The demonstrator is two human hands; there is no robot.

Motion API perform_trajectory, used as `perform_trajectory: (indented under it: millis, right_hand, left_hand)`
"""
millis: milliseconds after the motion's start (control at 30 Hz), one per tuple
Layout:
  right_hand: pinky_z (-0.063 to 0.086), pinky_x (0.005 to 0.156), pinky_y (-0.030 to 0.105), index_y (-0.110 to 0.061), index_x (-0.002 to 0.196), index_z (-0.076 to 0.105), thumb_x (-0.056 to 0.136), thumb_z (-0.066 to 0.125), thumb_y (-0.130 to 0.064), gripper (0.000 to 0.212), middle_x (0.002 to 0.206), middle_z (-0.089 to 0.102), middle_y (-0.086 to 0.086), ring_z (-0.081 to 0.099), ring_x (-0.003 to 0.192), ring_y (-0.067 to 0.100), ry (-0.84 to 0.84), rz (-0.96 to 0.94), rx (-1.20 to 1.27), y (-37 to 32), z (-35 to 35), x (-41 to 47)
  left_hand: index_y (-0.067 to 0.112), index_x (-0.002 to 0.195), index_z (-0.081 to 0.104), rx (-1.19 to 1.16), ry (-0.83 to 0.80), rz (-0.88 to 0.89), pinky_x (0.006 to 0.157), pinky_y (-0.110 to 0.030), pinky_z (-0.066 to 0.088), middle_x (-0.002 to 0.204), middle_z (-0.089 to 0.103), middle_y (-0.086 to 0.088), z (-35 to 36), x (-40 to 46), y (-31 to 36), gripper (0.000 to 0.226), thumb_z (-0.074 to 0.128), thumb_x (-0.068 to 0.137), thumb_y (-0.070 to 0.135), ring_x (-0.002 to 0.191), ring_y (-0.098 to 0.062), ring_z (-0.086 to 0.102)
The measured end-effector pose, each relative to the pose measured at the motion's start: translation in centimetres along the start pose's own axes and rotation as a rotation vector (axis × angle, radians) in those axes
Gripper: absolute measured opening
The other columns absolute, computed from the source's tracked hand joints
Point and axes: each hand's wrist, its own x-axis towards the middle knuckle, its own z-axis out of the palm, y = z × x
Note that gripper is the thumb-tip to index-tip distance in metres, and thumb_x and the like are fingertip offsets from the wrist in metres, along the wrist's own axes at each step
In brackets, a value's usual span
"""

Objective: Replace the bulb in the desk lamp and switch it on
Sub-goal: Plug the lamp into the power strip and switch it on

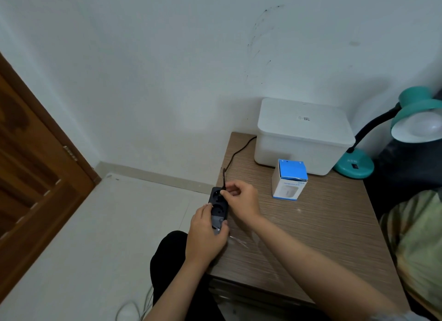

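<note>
Here, nearest first:
Left hand (206, 234): low centre of the frame, wrapped around the near end of a black power strip (218, 207), steadying it at the counter's left edge.
Right hand (240, 198): just above it, fingers pinched narrow on what looks like the lamp's plug at the strip's far socket; the plug itself is mostly hidden, so I cannot tell whether it is seated.
Power strip: rigid plastic, light, likely to slide; best gripped by its long sides, as the left hand does.
Cord (235, 154): thin, dark, limp, running from the strip up toward the white box (302, 139); better to pull on the plug body than on the cord.
Counter (311, 237): wood-grain top, centre right.
Bulb carton (290, 183): small blue-and-white cardboard box, standing upright just in front of the white box; light, crushable.
Desk lamp (392, 139): teal, right edge of the frame, base beside the white box, black gooseneck bent over.
Bulb (428, 127): white, sitting in the shade, unlit; probably fragile, to be turned by its widest part with a gentle grip.
Switch: seemingly a dark rocker on the teal base.
</note>
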Motion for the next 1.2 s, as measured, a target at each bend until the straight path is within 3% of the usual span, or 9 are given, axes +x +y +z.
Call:
perform_trajectory:
  millis: [167, 400, 733, 867, 967, 1067, 1133, 1200]
  right_hand:
    - [0.055, 0.068, 0.025, -0.013, 0.084, 0.071, 0.074, 0.077, -0.012, 0.012, 0.074, 0.066, -0.001, 0.06, 0.066, 0.01, -0.027, -0.008, -0.032, 0.2, 0.1, -0.1]
    - [0.04, 0.06, 0.008, -0.013, 0.083, 0.073, 0.074, 0.078, -0.019, 0.011, 0.074, 0.065, -0.01, 0.054, 0.061, -0.003, -0.018, -0.036, -0.141, 0.4, 0.4, 0.0]
    - [0.053, 0.071, 0.022, -0.014, 0.086, 0.075, 0.073, 0.079, -0.022, 0.016, 0.085, 0.074, -0.002, 0.064, 0.076, 0.007, -0.04, -0.02, -0.197, 0.7, 0.4, 0.1]
    - [0.054, 0.079, 0.026, -0.01, 0.094, 0.075, 0.078, 0.075, -0.014, 0.016, 0.092, 0.074, 0.004, 0.064, 0.08, 0.01, -0.091, 0.033, -0.105, 0.7, -0.3, -0.2]
    - [0.052, 0.081, 0.021, -0.008, 0.102, 0.073, 0.082, 0.07, -0.01, 0.02, 0.098, 0.074, 0.005, 0.066, 0.087, 0.01, -0.086, 0.044, -0.018, 1.2, -1.7, -1.7]
    - [0.051, 0.078, 0.019, -0.011, 0.102, 0.073, 0.084, 0.068, -0.01, 0.019, 0.097, 0.074, 0.002, 0.066, 0.085, 0.01, -0.022, 0.065, 0.011, 3.0, -4.0, -3.8]
    - [0.051, 0.079, 0.018, -0.014, 0.1, 0.073, 0.084, 0.068, -0.013, 0.017, 0.093, 0.073, -0.004, 0.066, 0.084, 0.006, 0.039, 0.089, -0.016, 4.8, -6.3, -5.1]
    - [0.055, 0.081, 0.023, -0.015, 0.098, 0.073, 0.083, 0.068, -0.013, 0.015, 0.088, 0.071, -0.008, 0.067, 0.083, 0.005, 0.119, 0.104, -0.042, 6.7, -8.9, -6.1]
  left_hand:
    - [0.002, 0.122, 0.052, -0.022, 0.02, -0.004, 0.093, -0.021, 0.036, 0.115, 0.059, -0.009, -0.1, 0.1, -0.1, 0.052, 0.07, 0.077, 0.02, 0.108, -0.021, 0.055]
    - [0.004, 0.12, 0.053, -0.025, 0.021, 0.017, 0.09, -0.02, 0.038, 0.111, 0.06, -0.007, -0.2, 0.2, -0.1, 0.05, 0.07, 0.077, 0.02, 0.105, -0.019, 0.056]
    - [0.004, 0.122, 0.052, -0.017, 0.0, -0.002, 0.092, -0.02, 0.037, 0.116, 0.059, -0.008, -0.4, 0.0, 0.1, 0.051, 0.07, 0.078, 0.021, 0.109, -0.019, 0.055]
    - [0.003, 0.124, 0.052, -0.001, -0.042, -0.028, 0.092, -0.021, 0.036, 0.117, 0.058, -0.01, -0.5, 0.1, 0.1, 0.053, 0.07, 0.078, 0.021, 0.11, -0.022, 0.054]
    - [0.004, 0.128, 0.046, 0.049, -0.126, -0.073, 0.095, -0.026, 0.037, 0.127, 0.052, -0.013, -0.6, 0.5, 0.2, 0.057, 0.068, 0.081, 0.027, 0.118, -0.026, 0.049]
    - [0.004, 0.134, 0.038, 0.169, -0.106, -0.101, 0.107, -0.039, 0.032, 0.149, 0.027, -0.019, 0.0, 0.2, 1.3, 0.061, 0.063, 0.084, 0.03, 0.134, -0.034, 0.029]
    - [0.004, 0.134, 0.038, 0.17, -0.028, -0.045, 0.108, -0.043, 0.031, 0.152, 0.019, -0.02, 1.3, -0.7, 2.7, 0.06, 0.062, 0.084, 0.028, 0.137, -0.035, 0.023]
    - [0.006, 0.13, 0.044, 0.129, -0.017, 0.074, 0.105, -0.043, 0.035, 0.15, 0.024, -0.016, 3.2, -2.1, 4.4, 0.054, 0.06, 0.084, 0.029, 0.134, -0.03, 0.027]
